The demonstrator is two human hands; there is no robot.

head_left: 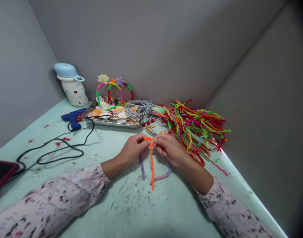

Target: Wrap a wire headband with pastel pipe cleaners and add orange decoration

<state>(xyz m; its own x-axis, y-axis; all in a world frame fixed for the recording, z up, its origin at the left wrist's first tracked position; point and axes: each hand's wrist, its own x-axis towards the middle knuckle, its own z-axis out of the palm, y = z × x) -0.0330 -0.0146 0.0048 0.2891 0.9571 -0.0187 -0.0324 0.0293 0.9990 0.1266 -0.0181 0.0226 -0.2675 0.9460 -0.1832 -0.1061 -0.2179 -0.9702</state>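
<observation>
Between my two hands is an orange pipe cleaner, bent at the top with one long end hanging down. My left hand pinches its bent upper part from the left. On the other side my right hand closes thumb and fingers on it close to the bend. Beneath the hands, a purple and pink pipe cleaner piece curves over the table; its upper part is hidden behind my hands. Just beyond lies a loop of grey wire.
A heap of colourful pipe cleaners lies right. Behind stands a metal tray with shells, coiled wire and two flower-topped hoops. Left are a blue glue gun, its black cord, a white bottle and a red-edged dark device.
</observation>
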